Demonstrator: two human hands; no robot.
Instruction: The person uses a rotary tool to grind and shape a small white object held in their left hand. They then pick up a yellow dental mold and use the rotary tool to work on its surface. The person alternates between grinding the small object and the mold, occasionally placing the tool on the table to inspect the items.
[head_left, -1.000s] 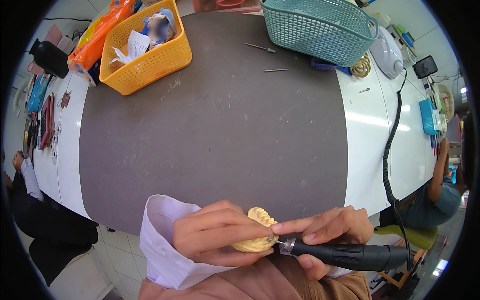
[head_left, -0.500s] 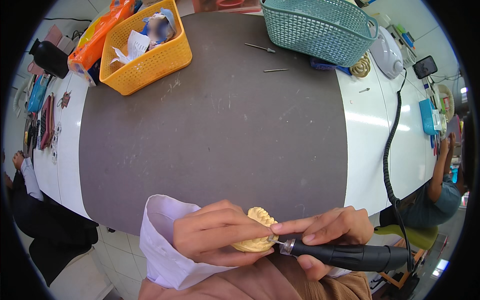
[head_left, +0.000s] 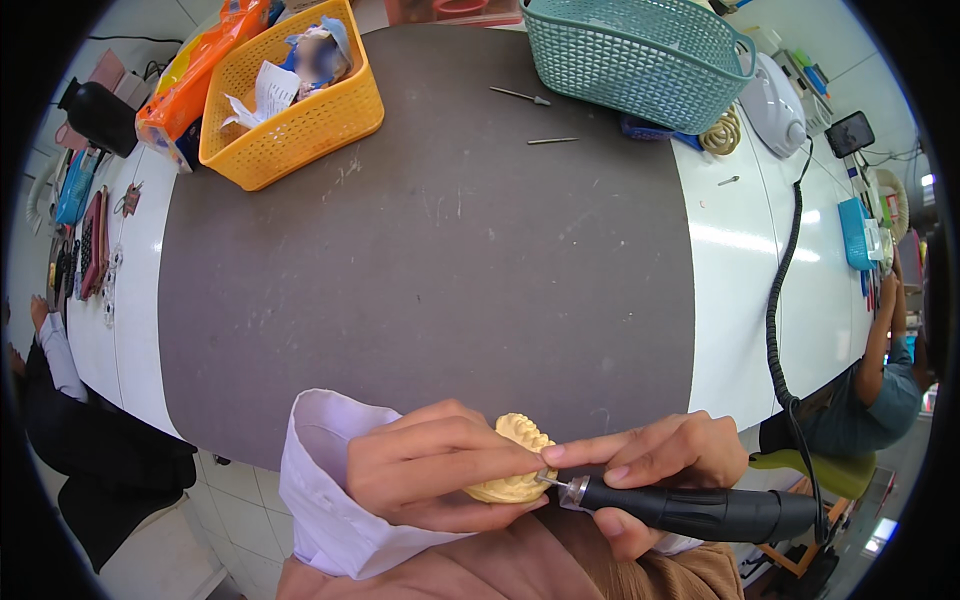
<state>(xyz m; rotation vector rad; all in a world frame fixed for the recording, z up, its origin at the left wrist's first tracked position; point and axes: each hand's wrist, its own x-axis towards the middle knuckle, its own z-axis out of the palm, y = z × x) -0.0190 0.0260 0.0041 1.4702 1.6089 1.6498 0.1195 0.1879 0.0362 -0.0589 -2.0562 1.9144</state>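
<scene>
Fingers of the left hand are pinching a yellow dental cast in front of the person's body, by the near edge of the desk; its row of teeth is showing above them. The right hand is gripping a black handpiece between thumb and fingers, its index finger extending to the tips of the left fingers. The handpiece's thin metal bit is pointing at the cast's side. A coiled black cord is running up to a white unit. Farther back, two metal burs are lying between a yellow basket and a teal basket.
</scene>
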